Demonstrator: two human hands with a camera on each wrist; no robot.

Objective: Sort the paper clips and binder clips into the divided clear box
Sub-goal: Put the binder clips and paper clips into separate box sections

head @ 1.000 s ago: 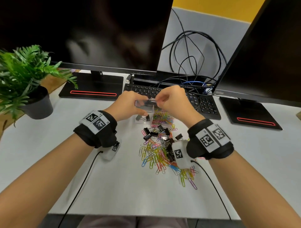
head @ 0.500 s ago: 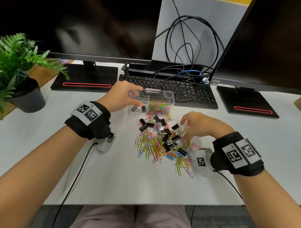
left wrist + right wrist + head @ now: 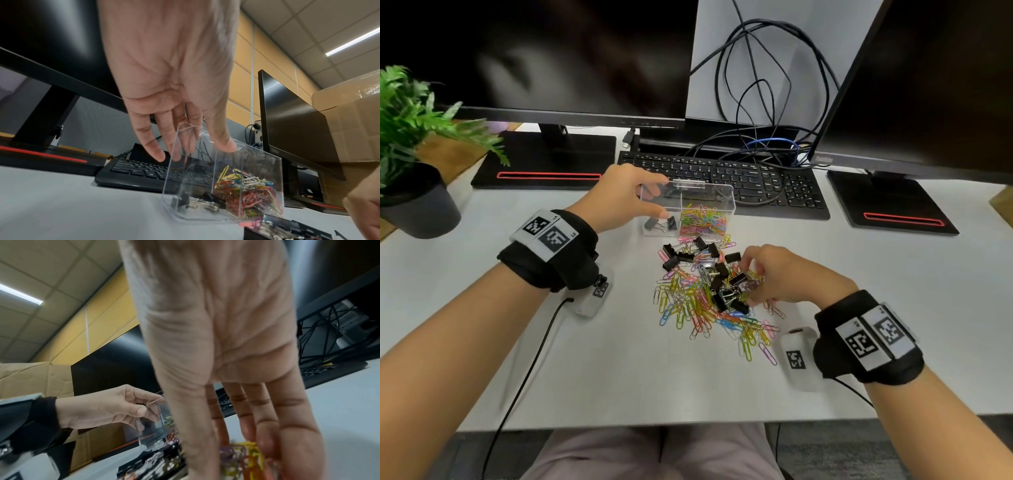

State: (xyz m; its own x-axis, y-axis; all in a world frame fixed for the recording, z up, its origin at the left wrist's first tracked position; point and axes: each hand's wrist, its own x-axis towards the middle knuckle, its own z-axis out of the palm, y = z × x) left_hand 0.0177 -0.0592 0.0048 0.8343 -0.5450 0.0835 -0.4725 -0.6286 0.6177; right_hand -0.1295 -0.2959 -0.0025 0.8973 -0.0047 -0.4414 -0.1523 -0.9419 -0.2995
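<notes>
The divided clear box (image 3: pixel 730 205) stands in front of the keyboard. Its left compartment holds black binder clips (image 3: pixel 662 223) and its right compartment holds coloured paper clips (image 3: pixel 703 221). My left hand (image 3: pixel 650 197) grips the box's left end wall, thumb on the near side and fingers on the far side (image 3: pixel 158 154). A mixed pile (image 3: pixel 688 305) of paper clips and binder clips (image 3: pixel 722 270) lies on the desk just in front of the box. My right hand (image 3: pixel 751 282) is down on the pile's right side, thumb and fingers pinching coloured paper clips (image 3: pixel 236 451).
A black keyboard (image 3: pixel 722 178) lies right behind the box, under tangled cables (image 3: pixel 756 102). Two monitors on black stands (image 3: pixel 544 161) flank it. A potted plant (image 3: pixel 410 154) stands at the far left. The desk's front edge (image 3: pixel 654 425) is near my lap.
My right hand left the top of the box, came back to the pile and now digs its fingers into the clips. My left hand has stayed on the box.
</notes>
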